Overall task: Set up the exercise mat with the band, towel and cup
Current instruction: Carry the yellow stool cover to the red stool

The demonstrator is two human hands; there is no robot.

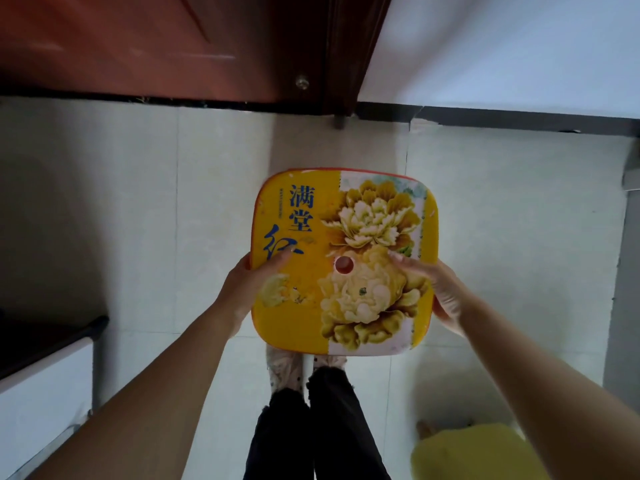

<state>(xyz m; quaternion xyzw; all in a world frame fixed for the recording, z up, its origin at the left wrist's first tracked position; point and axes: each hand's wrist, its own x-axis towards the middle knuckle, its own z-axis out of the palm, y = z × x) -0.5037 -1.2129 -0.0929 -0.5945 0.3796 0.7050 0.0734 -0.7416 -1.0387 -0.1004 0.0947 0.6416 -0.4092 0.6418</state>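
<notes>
Both hands clasp a square yellow stool by its side edges — the left hand wrapped over the left rim with its thumb lying on the printed seat, the right hand closed on the right rim the same way. It has a flower print and a small round hole in the middle of the seat, and it is held over the pale tiled floor, in front of the person's feet and near a brown door at the far side. None of the task's own things (mat, band, towel, cup) can be seen, so this looks like a preparatory step — moving or placing the stool, perhaps to clear floor space. A yellow blurred shape at near right cannot be identified. Next, judging from this, the stool wants setting down flat, out of the way, before the mat is fetched.
</notes>
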